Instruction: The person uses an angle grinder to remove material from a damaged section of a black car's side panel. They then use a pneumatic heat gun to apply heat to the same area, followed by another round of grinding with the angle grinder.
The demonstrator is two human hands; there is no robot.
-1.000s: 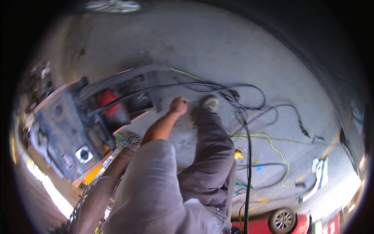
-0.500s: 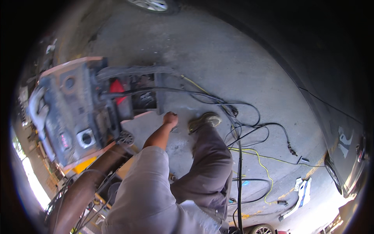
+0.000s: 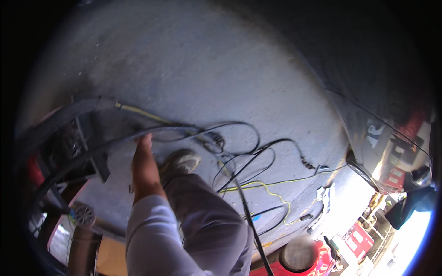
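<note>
We see a thick black cable (image 3: 110, 143) crossing the left half of the view, its long axis running from low at the left rim up toward the right. It climbs past a dark metal frame (image 3: 102, 171), levels out near our left hand (image 3: 145, 139), and points on toward a tangle of thinner black cords (image 3: 239, 123) on the grey floor (image 3: 184, 69). A yellow cord (image 3: 142, 112) slants down to the right just above it.

Our left forearm is bare and reaches almost straight away from us, leaning slightly left, out of a grey sleeve (image 3: 154, 225). The hand meets the cable's near edge just left of our shoe (image 3: 188, 162). Its fingers are mostly hidden, so we cannot tell how far they are curled or whether they grip it.
</note>
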